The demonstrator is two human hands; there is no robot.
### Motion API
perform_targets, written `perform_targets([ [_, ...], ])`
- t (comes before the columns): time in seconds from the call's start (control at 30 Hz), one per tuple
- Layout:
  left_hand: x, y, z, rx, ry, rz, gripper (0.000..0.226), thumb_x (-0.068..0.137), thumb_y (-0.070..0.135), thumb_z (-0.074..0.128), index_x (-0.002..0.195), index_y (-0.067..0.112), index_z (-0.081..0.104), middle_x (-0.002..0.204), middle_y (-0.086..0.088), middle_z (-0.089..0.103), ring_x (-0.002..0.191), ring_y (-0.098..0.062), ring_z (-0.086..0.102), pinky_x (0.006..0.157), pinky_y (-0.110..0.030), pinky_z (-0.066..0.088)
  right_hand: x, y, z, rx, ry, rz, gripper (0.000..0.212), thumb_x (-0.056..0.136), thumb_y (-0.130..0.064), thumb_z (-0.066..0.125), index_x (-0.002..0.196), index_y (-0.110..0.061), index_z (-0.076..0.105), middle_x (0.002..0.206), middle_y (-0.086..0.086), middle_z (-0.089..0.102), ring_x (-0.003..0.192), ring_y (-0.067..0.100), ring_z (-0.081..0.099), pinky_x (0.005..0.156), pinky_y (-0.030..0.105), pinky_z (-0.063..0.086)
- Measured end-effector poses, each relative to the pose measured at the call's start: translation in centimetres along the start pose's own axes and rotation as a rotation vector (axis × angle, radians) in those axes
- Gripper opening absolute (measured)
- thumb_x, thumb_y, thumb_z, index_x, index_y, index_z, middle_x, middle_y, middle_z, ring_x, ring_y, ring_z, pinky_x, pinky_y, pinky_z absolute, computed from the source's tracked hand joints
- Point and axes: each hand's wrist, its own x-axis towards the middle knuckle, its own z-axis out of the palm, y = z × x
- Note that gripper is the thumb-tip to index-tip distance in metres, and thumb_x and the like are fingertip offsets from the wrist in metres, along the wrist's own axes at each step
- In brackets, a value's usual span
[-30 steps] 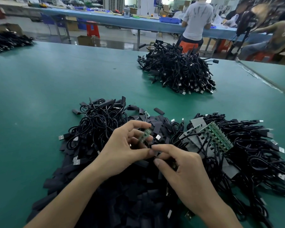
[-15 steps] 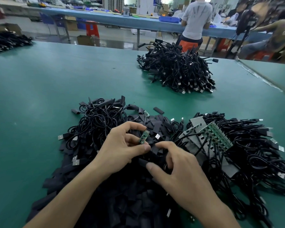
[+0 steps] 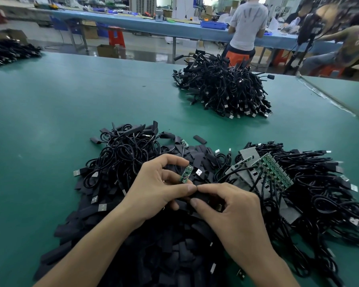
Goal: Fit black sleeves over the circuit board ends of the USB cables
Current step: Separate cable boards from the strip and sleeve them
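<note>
Green work table (image 3: pixel 71 104): carries three cable lots. A finished-looking heap of black USB cables (image 3: pixel 226 90) sits at the far side, well apart from the work.

Nearest the person lies a broad spread of loose black sleeves (image 3: pixel 170 255). A tangle of coiled cables (image 3: pixel 122 154) lies on its left edge. To the right, a further bundle of cables (image 3: pixel 319 193) has its green board ends (image 3: pixel 276 172) fanned together.

Left hand (image 3: pixel 160 189): fingers curled, pinching one cable's circuit board (image 3: pixel 186 174) at its lower end. The board stands upright and bare between forefinger and thumb.

Right hand (image 3: pixel 236 216): thumb and forefinger pinch a black sleeve (image 3: pixel 203 196) just below and right of the board. The two hands' fingertips touch. The sleeve's mouth is hidden, so I cannot tell whether it is open.

Handling assessment: the board is light, rigid and thin, and its soldered parts are probably fragile. It is best held by its edges or at the cable joint. The sleeve appears soft, flat and light, so squeezing its sides should open the mouth. Fitting is not yet begun.
</note>
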Motion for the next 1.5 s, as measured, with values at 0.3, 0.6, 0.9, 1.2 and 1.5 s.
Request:
perform_targets([
  [0.3,-0.1,0.3,-0.2,-0.072,-0.031,-0.036,0.037,0.077,0.003,0.079,0.111,0.01,0.067,0.073,-0.009,0.073,0.068,-0.02,0.072,0.045,-0.02,0.048,0.3,0.4,-0.1,0.044,0.074,0.029,0.028,0.073,-0.025,0.086,0.099,-0.024,0.079,0.087,-0.022,0.071,0.086,-0.008,0.065,0.077,0.013,0.051],
  [0.6,0.2,-0.1,-0.4,-0.065,0.012,0.002,0.038,0.075,0.002,0.082,0.108,0.013,0.068,0.071,-0.005,0.071,0.063,-0.014,0.068,0.045,-0.021,0.048,0.1,0.3,-0.3,0.001,-0.08,0.043,0.018,0.077,-0.03,0.083,0.093,-0.032,0.078,0.083,-0.024,0.069,0.082,-0.005,0.064,0.072,0.016,0.051],
  [0.9,0.7,-1.0,-0.3,-0.064,0.188,0.097,0.026,0.087,0.008,0.073,0.11,0.019,0.068,0.077,-0.004,0.073,0.068,-0.02,0.073,0.039,-0.017,0.042,-0.2,-0.6,0.5,-0.423,-0.265,-0.025,0.042,0.079,-0.059,0.049,0.112,-0.038,0.063,0.103,-0.02,0.05,0.1,0.007,0.046,0.087,0.025,0.041],
  [1.2,0.7,-1.2,-0.5,-0.069,0.203,0.089,0.024,0.088,0.009,0.073,0.108,0.023,0.069,0.076,-0.002,0.072,0.062,-0.017,0.071,0.04,-0.017,0.042,-0.7,-0.5,1.2,-0.474,-0.328,-0.087,0.026,0.085,-0.051,0.061,0.107,-0.04,0.069,0.102,-0.016,0.046,0.099,0.013,0.044,0.087,0.029,0.039],
  [1.5,0.2,-0.6,-0.4,-0.071,0.112,0.122,0.021,0.082,0.023,0.078,0.102,0.028,0.073,0.081,-0.007,0.074,0.069,-0.013,0.07,0.04,-0.019,0.042,-0.2,0.0,1.3,-0.117,-0.08,-0.012,0.028,0.099,-0.044,0.042,0.084,-0.03,0.06,0.091,-0.022,0.05,0.09,0.006,0.05,0.079,0.031,0.045],
])
